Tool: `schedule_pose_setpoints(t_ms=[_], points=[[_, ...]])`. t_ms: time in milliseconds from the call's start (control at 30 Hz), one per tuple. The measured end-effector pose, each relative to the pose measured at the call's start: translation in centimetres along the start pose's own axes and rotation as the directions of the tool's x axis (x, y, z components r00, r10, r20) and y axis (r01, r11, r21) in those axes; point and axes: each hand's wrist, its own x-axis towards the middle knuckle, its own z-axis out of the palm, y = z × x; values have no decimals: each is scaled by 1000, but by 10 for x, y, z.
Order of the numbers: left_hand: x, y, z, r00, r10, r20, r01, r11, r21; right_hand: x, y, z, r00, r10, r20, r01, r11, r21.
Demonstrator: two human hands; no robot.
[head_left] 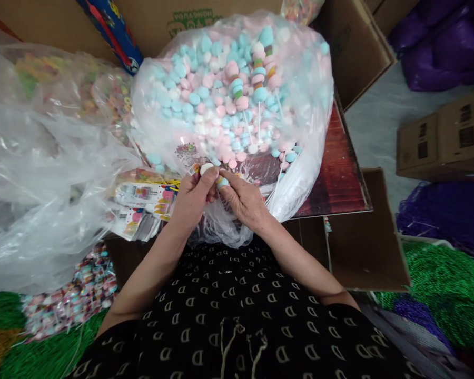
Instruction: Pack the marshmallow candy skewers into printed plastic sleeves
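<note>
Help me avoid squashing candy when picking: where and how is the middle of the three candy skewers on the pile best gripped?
Probably by the bare white stick of the middle skewer, pinched from the near side: the stick points that way, clear of the stacked candies, while the skewer on its right lies close alongside them, leaving little finger room.

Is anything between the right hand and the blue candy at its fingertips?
Nothing visible stands between them: the right hand touches the blue candy directly. The left hand, with a white candy, is close beside, not blocking.
</note>
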Motion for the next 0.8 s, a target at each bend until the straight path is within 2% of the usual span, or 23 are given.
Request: schedule_pose_setpoints(t_ms=[133, 267, 400, 467, 567, 667, 800], points=[[-1, -9, -3, 1000, -8, -9, 8, 1000, -13, -3, 8, 11, 998, 23, -58, -31, 989, -147], [-2, -14, -5, 1000, -17, -5, 17, 1000, 13, -3, 13, 20, 994, -35, -106, 2, 956, -292], [-2, -14, -5, 999, -26, -20, 26, 999, 24, -1, 13, 23, 989, -50, -139, 2, 946, -325], [-1, -12, -4, 1000, -25, -10, 25, 1000, 2, 1, 12, 20, 985, -33, -169, -10, 969, -245], [0, -10, -2, 999, -2, 52, 4, 999, -46, 6, 8, 11, 985, 57, -164, -52, 998, 33], [-1, -12, 1, 996, 5, 88, 2, 997, -82, 10, 2, 1, 981, 189, -48, -165, 934, 317], [-4, -22, 3, 998, 40, 56, -35, 996, -88, 10, -3, -1, 964, 262, 51, -257, 861, 439]])
